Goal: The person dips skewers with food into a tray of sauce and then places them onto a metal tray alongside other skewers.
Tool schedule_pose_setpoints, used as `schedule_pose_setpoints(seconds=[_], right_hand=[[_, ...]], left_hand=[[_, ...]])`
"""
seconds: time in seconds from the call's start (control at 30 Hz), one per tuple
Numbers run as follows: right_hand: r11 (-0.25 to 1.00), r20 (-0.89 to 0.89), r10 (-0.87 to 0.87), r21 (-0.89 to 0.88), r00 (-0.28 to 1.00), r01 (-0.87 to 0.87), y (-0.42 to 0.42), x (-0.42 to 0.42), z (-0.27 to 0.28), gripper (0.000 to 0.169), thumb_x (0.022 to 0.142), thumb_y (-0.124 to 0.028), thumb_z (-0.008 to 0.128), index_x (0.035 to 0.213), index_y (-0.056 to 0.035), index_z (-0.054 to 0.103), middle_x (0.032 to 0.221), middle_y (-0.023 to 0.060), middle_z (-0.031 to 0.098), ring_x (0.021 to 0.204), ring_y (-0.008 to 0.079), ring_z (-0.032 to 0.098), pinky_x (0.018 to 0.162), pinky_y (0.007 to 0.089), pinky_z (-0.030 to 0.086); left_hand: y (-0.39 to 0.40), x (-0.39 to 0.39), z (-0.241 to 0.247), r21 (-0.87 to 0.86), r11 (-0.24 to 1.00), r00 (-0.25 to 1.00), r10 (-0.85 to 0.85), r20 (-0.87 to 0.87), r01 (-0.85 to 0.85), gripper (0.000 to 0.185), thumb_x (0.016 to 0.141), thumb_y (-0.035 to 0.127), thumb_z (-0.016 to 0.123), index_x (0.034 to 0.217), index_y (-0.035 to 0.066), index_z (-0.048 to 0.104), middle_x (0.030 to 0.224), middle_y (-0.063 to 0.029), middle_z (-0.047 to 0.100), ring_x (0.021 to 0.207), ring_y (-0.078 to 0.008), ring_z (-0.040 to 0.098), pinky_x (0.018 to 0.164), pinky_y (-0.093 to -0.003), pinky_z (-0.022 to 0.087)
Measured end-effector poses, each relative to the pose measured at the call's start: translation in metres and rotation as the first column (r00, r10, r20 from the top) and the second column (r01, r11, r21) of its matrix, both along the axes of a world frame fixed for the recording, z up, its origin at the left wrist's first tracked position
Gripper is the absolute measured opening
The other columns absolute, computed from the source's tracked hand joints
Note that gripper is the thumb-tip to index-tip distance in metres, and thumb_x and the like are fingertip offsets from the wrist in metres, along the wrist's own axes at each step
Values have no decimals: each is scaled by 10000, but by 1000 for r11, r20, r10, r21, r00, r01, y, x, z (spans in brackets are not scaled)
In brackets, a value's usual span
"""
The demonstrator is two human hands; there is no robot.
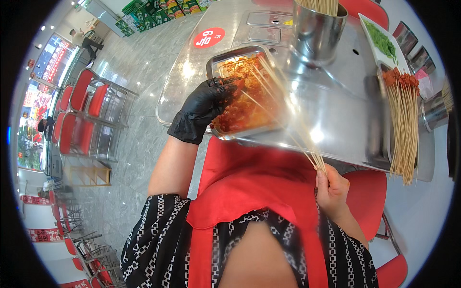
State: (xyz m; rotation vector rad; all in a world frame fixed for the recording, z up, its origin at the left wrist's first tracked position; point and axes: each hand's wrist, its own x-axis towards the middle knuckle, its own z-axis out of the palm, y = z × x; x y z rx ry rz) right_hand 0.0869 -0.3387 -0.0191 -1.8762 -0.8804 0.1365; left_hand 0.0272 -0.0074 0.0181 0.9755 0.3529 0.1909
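Observation:
My left hand (205,106), in a black disposable glove, is over a rectangular metal tray (212,64) of red, oily marinated meat (248,111). Its fingers pinch a red-coated piece of meat (237,84), and the point of one bamboo skewer reaches it. My bare right hand (332,189) grips a bundle of thin bamboo skewers (306,135) by their lower ends, in front of the table's near edge. The upper parts of those skewers fan out over the tray's right side and look blurred. Whether any of them carries meat I cannot tell.
The steel table (335,122) bears a metal canister (317,36) of bamboo skewers. At the right, a tray holds loaded meat skewers (401,115), their sticks overhanging the edge. Behind it is a white dish (369,25) of green vegetables. Red chairs (365,201) stand nearby.

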Motion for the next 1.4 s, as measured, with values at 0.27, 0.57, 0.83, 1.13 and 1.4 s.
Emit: schedule_pose_setpoints(seconds=[0.27, 0.57, 0.83, 1.13, 1.4], right_hand=[[1000, 52, 23, -20, 998, -22, 5, -4, 3, 126, 800, 5, 492, 899, 34, 564, 623, 119, 536, 491, 190, 534, 461, 275, 411], [998, 3, -6, -63, 1000, 6, 5, -3, 7, 119, 784, 24, 521, 892, 26, 573, 657, 113, 561, 527, 212, 550, 497, 272, 429], [1000, 184, -4, -25, 983, 9, 8, -5, 8, 108, 777, 29, 529, 873, 34, 577, 705, 130, 589, 566, 232, 577, 512, 266, 440], [999, 120, -2, -32, 993, 6, 14, -13, 9, 100, 782, 25, 526, 864, 34, 583, 697, 132, 589, 553, 218, 576, 508, 260, 441], [1000, 66, -1, -19, 998, 2, 19, -10, 6, 102, 787, 21, 523, 864, 38, 587, 707, 126, 600, 555, 207, 576, 515, 253, 442]], left_hand=[[-2, -2, 1, 33, 999, 999, 31, -12, -30, 278, 776, 35, 562, 1049, -13, 557, 966, -76, 615, 823, -124, 607, 656, -200, 513], [-9, -6, 6, -92, 991, 992, 108, 67, -102, 293, 767, 34, 567, 1053, -28, 551, 953, -66, 609, 761, -99, 595, 656, -191, 488], [0, -10, 3, 28, 999, 999, -28, 44, 27, 312, 780, 65, 587, 1065, -54, 542, 924, -85, 614, 750, -104, 590, 648, -187, 475], [-12, -10, -9, -53, 985, 983, -158, 92, 164, 226, 780, 61, 594, 983, -32, 561, 882, -79, 621, 797, -128, 612, 718, -215, 502], [-21, -4, -5, -40, 990, 987, -132, 86, 136, 281, 751, 42, 619, 1008, -39, 538, 927, -104, 611, 825, -161, 612, 727, -232, 503]])
